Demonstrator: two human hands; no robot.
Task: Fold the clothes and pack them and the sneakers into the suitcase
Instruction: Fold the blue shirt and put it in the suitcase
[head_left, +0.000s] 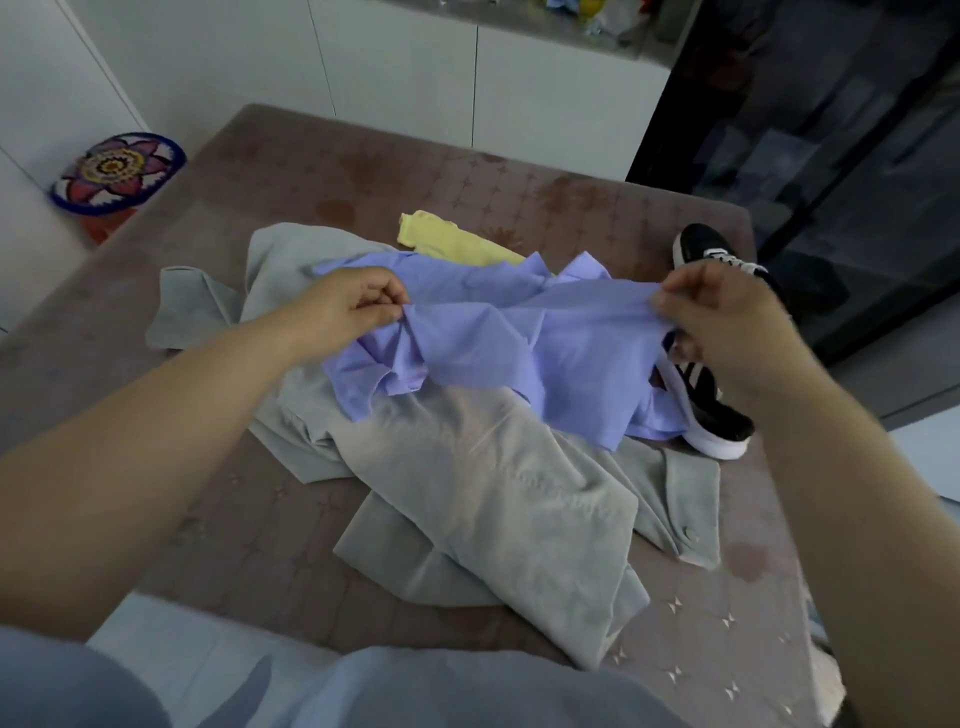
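Purple shirt pinched btwn left hand & right hand

The person standing at the bed is wearing a soft, pale blue-grey cloth garment, which is showing across the body along the bottom of the view. A darker slate-blue patch of cloth is showing at the lower left corner. The left forearm and right forearm are showing bare, uncovered all the way to the left hand and right hand.
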